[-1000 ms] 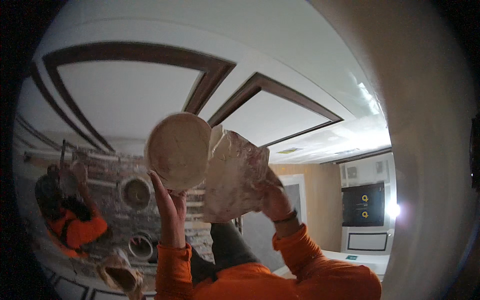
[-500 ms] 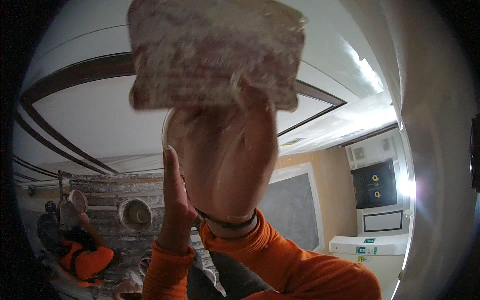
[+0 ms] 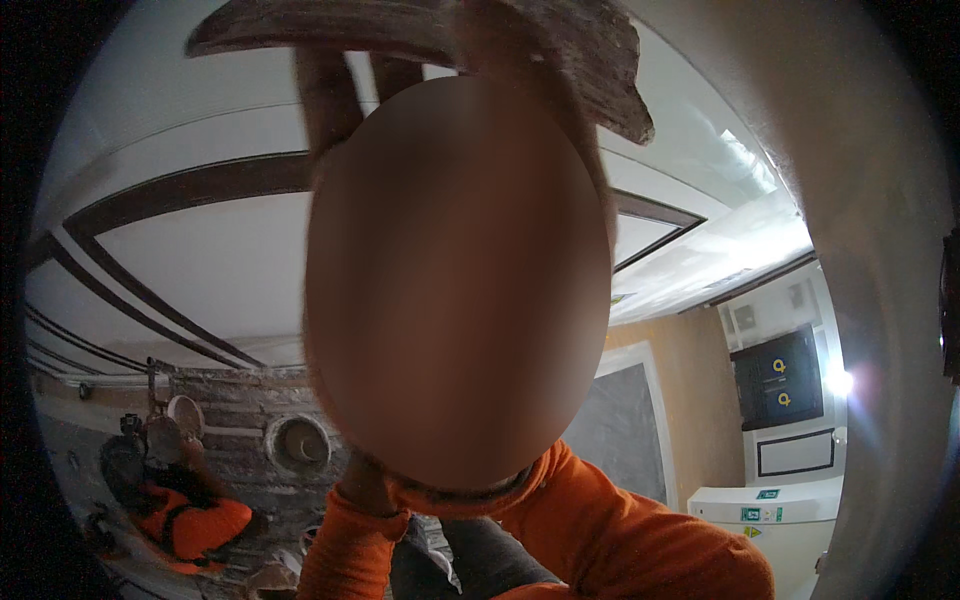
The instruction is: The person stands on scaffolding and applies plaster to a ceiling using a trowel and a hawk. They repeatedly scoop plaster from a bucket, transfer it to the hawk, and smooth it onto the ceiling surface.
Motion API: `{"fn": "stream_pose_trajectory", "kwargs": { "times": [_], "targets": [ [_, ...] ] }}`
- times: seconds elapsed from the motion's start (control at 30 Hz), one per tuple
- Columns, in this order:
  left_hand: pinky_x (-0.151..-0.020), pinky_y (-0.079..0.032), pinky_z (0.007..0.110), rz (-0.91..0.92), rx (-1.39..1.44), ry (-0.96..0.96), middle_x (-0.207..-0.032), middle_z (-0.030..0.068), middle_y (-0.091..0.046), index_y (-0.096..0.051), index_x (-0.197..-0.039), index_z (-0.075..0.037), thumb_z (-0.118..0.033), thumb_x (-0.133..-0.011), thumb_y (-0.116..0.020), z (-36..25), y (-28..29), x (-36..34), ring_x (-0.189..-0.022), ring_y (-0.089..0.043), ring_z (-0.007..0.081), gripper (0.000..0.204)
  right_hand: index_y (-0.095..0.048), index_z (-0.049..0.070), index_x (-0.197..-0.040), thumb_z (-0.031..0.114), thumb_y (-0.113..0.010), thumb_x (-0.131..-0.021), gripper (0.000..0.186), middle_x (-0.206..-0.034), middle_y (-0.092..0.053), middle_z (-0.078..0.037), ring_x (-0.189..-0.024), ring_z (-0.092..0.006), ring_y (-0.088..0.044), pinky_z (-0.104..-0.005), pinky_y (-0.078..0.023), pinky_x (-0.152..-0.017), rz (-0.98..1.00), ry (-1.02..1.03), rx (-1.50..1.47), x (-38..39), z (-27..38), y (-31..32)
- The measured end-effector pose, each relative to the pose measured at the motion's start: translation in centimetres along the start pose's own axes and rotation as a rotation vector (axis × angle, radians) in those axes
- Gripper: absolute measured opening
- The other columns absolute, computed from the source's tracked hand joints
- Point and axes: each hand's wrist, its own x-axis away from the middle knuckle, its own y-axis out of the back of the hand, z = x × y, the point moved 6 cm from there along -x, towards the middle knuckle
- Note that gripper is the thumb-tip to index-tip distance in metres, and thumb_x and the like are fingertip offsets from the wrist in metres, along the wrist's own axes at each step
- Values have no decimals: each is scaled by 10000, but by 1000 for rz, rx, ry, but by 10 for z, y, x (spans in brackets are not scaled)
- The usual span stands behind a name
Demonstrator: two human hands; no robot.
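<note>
A plaster-smeared flat spreader [image 3: 595, 60] crosses the top of the view, seen partly edge-on and cut off by the upper border. My right hand [image 3: 460, 270] is closed on it, very near the camera and heavily blurred. Two of its fingers show beneath the spreader's left part. The orange sleeve [image 3: 640, 520] of that arm comes in from the lower right. Behind the right wrist only a dark bit of my left hand [image 3: 368, 488] shows above its orange cuff; its fingers are hidden, and whether it holds anything cannot be seen.
White panels [image 3: 200, 250] with dark trim [image 3: 190, 180] stretch overhead. Low on the left, a round bucket [image 3: 298, 443] stands on plaster-stained planks [image 3: 235, 400]. Another person [image 3: 205, 525] in orange is near a round pan [image 3: 186, 415]. A white cabinet [image 3: 770, 505] stands at right.
My right hand has come up and closer to the camera. The spreader has risen and tilted from face-on to nearly edge-on. My left hand's fingers, visible before, are now covered.
</note>
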Motion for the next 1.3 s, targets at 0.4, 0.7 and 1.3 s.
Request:
{"fn": "stream_pose_trajectory", "kwargs": {
  "times": [0.4,0.7,1.3],
  "targets": [
    [-1037,-415,545,54,57,-48,-1459,166,-319,-211,-1477,-94,-569,-953,-431,-13,-33,-41,-1320,-397,346,742,-446,-9,-1277,92,-477,-963,331,-1290,-505,-181,-1235,-303,-472,-468,-354,-1104,91,36,14,2,20,-8],
    [-1018,-429,560,63,111,-75,-1453,162,-321,-218,-1472,-90,-562,-960,-419,-13,-31,-33,-1313,-405,352,725,-464,-29,-1254,94,-458,-978,302,-1287,-505,-204,-1233,-310,-472,-470,-327,-1132,546,-89,-355,-59,57,-50],
    [-1072,-359,501,-327,213,104,-1514,109,-275,-196,-1502,-136,-603,-918,-481,39,136,74,-1357,-342,304,800,-409,18,-1352,60,-467,-958,400,-1375,-446,-200,-1295,-324,-433,-501,-353,-1115,388,167,-169,-51,16,-73]
  ]
}}
